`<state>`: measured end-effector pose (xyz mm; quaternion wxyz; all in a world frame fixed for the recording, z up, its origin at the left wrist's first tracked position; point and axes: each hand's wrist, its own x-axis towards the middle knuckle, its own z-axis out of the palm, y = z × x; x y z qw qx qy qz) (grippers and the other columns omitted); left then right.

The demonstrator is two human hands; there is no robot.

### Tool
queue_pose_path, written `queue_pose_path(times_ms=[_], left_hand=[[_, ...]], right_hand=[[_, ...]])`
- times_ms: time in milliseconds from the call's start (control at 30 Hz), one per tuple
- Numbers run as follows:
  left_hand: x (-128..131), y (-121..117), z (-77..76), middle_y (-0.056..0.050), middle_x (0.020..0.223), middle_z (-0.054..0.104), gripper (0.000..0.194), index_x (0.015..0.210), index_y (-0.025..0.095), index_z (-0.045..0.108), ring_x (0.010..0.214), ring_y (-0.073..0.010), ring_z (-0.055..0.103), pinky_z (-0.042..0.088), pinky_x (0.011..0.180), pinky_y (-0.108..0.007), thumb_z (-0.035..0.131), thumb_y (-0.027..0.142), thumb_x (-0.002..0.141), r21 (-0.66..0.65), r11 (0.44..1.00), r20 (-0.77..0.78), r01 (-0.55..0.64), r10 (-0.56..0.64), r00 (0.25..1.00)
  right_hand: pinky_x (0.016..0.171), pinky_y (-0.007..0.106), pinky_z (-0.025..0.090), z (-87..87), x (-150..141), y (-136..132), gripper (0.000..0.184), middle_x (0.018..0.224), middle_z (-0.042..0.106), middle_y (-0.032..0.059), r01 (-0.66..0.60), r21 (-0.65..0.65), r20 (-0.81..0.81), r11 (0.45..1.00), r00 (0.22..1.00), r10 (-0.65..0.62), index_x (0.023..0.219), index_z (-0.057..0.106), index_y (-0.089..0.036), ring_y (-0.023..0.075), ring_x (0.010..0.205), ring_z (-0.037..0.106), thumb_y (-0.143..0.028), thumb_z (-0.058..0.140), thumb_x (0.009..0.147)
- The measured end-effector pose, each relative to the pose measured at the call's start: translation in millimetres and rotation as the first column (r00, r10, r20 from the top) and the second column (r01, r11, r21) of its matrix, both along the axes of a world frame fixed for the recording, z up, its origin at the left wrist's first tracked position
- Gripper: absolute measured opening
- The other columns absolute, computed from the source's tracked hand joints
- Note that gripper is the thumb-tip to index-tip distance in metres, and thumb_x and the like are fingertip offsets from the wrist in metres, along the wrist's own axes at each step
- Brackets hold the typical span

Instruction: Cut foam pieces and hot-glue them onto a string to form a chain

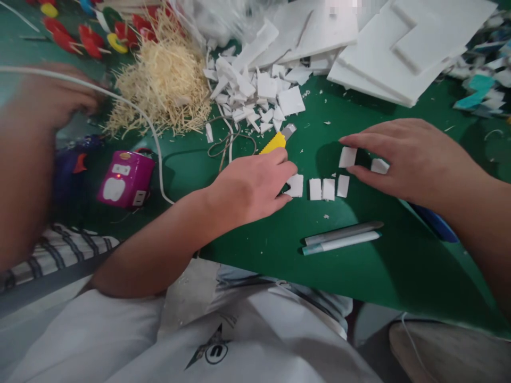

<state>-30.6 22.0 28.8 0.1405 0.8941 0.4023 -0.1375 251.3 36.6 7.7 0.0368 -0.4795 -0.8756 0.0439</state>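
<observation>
My left hand [255, 183] has its thumb and fingertips closed at the left end of a small white foam piece [296, 186] on the green table. A yellow utility knife [274, 143] pokes out behind its knuckles; whether the hand touches it I cannot tell. Between thumb and forefinger, my right hand [403, 151] pinches another small foam piece [347, 157]. One more foam piece [379, 166] lies under that hand's palm side. Between the hands, several cut foam pieces [328, 189] stand in a short row.
Foam scraps [255, 90] and foam sheets [383, 64] lie at the back, beside a pile of thin wooden sticks [167, 80]. Two pens [341, 238] rest near the front. At left are a pink power adapter [126, 178], a white cable [154, 133] and another person's hand [59, 96].
</observation>
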Motion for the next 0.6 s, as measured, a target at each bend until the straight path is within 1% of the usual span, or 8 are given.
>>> queue_pose_path(times_ms=[100, 167, 233, 300, 333, 400, 467, 600], left_hand=[[0.7, 0.7, -0.6, -0.011, 0.132, 0.063, 0.029, 0.126, 0.019, 0.063, 0.107, -0.0271, 0.069, 0.051, 0.073, -0.034, 0.056, 0.032, 0.101, -0.002, 1.000, 0.006, 0.001, -0.001, 1.000], [0.4, 0.8, -1.2, -0.012, 0.132, 0.063, 0.030, 0.126, 0.019, 0.063, 0.108, -0.0272, 0.069, 0.051, 0.073, -0.034, 0.057, 0.033, 0.101, 0.006, 1.000, 0.009, 0.001, -0.001, 1.000], [-0.2, 0.4, -1.3, -0.011, 0.132, 0.063, 0.029, 0.126, 0.019, 0.064, 0.109, -0.0269, 0.069, 0.051, 0.073, -0.033, 0.056, 0.033, 0.102, 0.013, 1.000, 0.009, 0.001, -0.001, 1.000], [-0.3, -0.3, -0.5, -0.011, 0.131, 0.063, 0.029, 0.127, 0.020, 0.064, 0.109, -0.0267, 0.069, 0.051, 0.073, -0.032, 0.056, 0.033, 0.102, 0.015, 1.000, 0.007, 0.002, -0.002, 1.000], [0.0, -0.6, 0.0, -0.011, 0.131, 0.063, 0.029, 0.127, 0.020, 0.064, 0.109, -0.0267, 0.069, 0.051, 0.072, -0.033, 0.056, 0.032, 0.102, 0.015, 1.000, 0.006, 0.002, -0.002, 1.000], [1.1, -1.2, 1.4, -0.011, 0.130, 0.064, 0.029, 0.127, 0.020, 0.064, 0.107, -0.0268, 0.069, 0.050, 0.071, -0.033, 0.057, 0.031, 0.101, 0.010, 1.000, 0.002, -0.001, 0.001, 1.000], [2.5, -1.3, 2.5, -0.011, 0.129, 0.064, 0.029, 0.127, 0.020, 0.064, 0.106, -0.0270, 0.070, 0.050, 0.071, -0.033, 0.058, 0.031, 0.101, 0.000, 1.000, -0.008, -0.011, 0.011, 1.000], [3.9, -0.7, 2.9, -0.011, 0.131, 0.063, 0.030, 0.128, 0.020, 0.063, 0.107, -0.0272, 0.070, 0.050, 0.072, -0.033, 0.058, 0.031, 0.101, -0.014, 1.000, -0.025, -0.023, 0.022, 0.999]], right_hand=[[0.096, 0.052, 0.055, 3.6, 1.6, -3.2, 0.047, 0.123, 0.075, 0.0114, 0.035, -0.007, 0.020, 0.999, 0.999, -0.035, 0.136, 0.067, -0.026, 0.0329, 0.112, 0.071, -0.046, 0.051, 0.096], [0.096, 0.050, 0.055, 7.5, 4.0, -8.2, 0.047, 0.120, 0.076, 0.0131, 0.026, 0.019, 0.025, 0.999, 0.999, -0.026, 0.136, 0.066, -0.023, 0.0328, 0.112, 0.071, -0.045, 0.052, 0.097], [0.099, 0.049, 0.055, 10.5, 7.6, -15.4, 0.044, 0.115, 0.077, 0.0121, -0.020, 0.093, -0.001, 0.995, 1.000, 0.020, 0.135, 0.067, -0.024, 0.0309, 0.110, 0.072, -0.043, 0.054, 0.097], [0.103, 0.048, 0.054, 12.0, 11.2, -23.6, 0.040, 0.111, 0.078, 0.0108, -0.100, 0.168, -0.011, 0.981, 0.995, 0.103, 0.133, 0.067, -0.025, 0.0285, 0.105, 0.073, -0.039, 0.055, 0.098], [0.106, 0.049, 0.053, 12.3, 12.7, -27.6, 0.038, 0.109, 0.078, 0.0102, -0.138, 0.180, -0.003, 0.974, 0.990, 0.141, 0.132, 0.067, -0.025, 0.0276, 0.102, 0.074, -0.036, 0.055, 0.098], [0.108, 0.050, 0.052, 12.3, 14.2, -34.7, 0.037, 0.107, 0.078, 0.0092, -0.205, 0.164, 0.015, 0.965, 0.979, 0.205, 0.133, 0.066, -0.026, 0.0273, 0.099, 0.074, -0.032, 0.055, 0.097], [0.107, 0.051, 0.052, 12.4, 13.7, -39.6, 0.039, 0.108, 0.078, 0.0073, -0.235, 0.121, 0.006, 0.964, 0.972, 0.236, 0.134, 0.064, -0.028, 0.0273, 0.100, 0.074, -0.030, 0.055, 0.096], [0.109, 0.054, 0.051, 14.5, 7.8, -42.6, 0.036, 0.111, 0.077, 0.0066, -0.178, 0.069, -0.051, 0.981, 0.982, 0.182, 0.130, 0.066, -0.030, 0.0280, 0.103, 0.073, -0.035, 0.055, 0.096]])
